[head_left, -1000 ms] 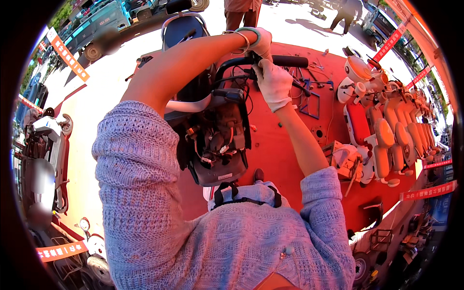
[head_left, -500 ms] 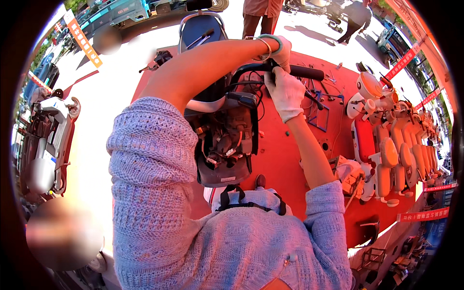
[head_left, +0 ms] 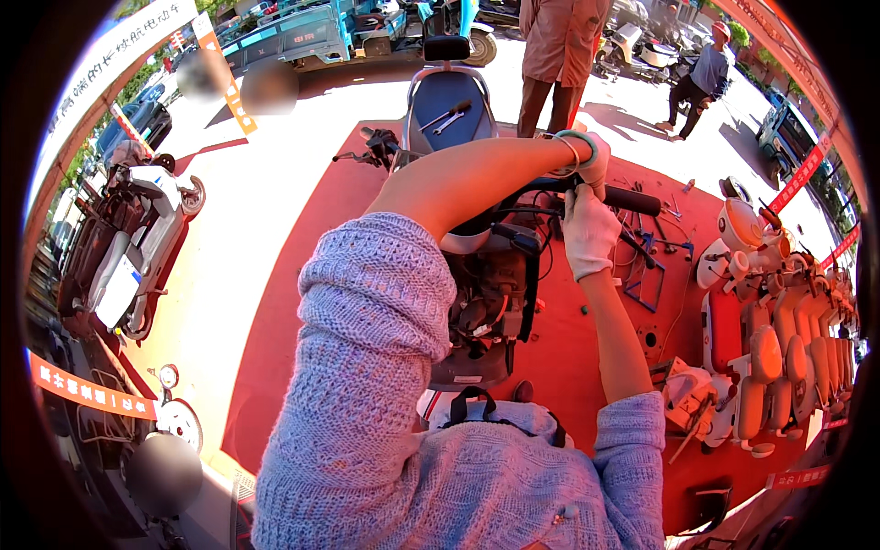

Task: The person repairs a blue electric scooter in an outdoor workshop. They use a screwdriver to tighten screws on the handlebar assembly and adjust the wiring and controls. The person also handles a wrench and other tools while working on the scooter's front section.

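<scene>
Both hands wear white gloves and are raised to the scooter's handlebar (head_left: pixel 632 201). My left hand (head_left: pixel 592 160), reaching across from the left, is curled at the bar beside the black grip. My right hand (head_left: pixel 588 225) sits just below it, fingers closed around something small at the bar that I cannot make out. Under my arms the scooter's open front housing (head_left: pixel 481 362) shows wiring. A screwdriver (head_left: pixel 442 117) and a wrench (head_left: pixel 451 123) lie on its blue seat (head_left: pixel 431 90).
Scooters (head_left: pixel 770 357) line the right of the red mat (head_left: pixel 587 357); tools and a blue frame (head_left: pixel 646 295) lie nearby. Another scooter (head_left: pixel 128 252) stands left. A person (head_left: pixel 550 55) stands beyond the seat, another (head_left: pixel 697 87) farther right, near a blue cargo tricycle (head_left: pixel 367 32).
The view has shifted, so the scooter and my hands sit lower and farther right. My hands remain at the handlebar. The person farther off has moved to a more upright pose.
</scene>
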Available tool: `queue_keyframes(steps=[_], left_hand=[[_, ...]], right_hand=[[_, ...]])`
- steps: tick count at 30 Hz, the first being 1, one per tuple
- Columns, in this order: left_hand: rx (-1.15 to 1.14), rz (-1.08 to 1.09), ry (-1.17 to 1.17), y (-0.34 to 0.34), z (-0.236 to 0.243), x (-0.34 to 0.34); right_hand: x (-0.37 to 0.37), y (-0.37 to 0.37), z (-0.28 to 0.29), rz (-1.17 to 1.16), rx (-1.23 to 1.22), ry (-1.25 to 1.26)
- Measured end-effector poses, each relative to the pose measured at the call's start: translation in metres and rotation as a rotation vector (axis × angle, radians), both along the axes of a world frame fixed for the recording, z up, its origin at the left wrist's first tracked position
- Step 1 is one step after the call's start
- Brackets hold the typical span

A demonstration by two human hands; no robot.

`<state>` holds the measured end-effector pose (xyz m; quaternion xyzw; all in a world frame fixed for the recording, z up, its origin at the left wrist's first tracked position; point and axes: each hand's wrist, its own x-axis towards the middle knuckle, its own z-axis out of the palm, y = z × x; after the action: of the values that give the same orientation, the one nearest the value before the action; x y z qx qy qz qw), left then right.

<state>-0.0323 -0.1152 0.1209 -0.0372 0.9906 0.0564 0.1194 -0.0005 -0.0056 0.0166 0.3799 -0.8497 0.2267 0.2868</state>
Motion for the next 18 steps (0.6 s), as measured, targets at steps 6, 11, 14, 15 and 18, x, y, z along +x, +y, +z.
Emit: queue_keyframes(steps=[6,11,14,15,18], left_hand=[[-0.055,-0.044,-0.011,-0.002,0.003,0.002],[-0.085,-0.04,-0.011,-0.008,-0.003,-0.006],[-0.034,0.028,-0.045,-0.003,0.002,-0.002],[-0.003,0.035,-0.052,-0.004,-0.002,-0.006],[0.102,0.067,-0.087,-0.01,-0.007,-0.013]], right_hand=[[-0.006,0.009,0.007,0.092,0.085,0.026],[-0.006,0.009,0.0,0.083,0.029,-0.005],[-0.009,0.01,-0.001,0.1,0.0,-0.006],[-0.009,0.011,-0.002,0.089,0.002,0.007],[-0.008,0.012,0.0,0.073,0.028,-0.007]])
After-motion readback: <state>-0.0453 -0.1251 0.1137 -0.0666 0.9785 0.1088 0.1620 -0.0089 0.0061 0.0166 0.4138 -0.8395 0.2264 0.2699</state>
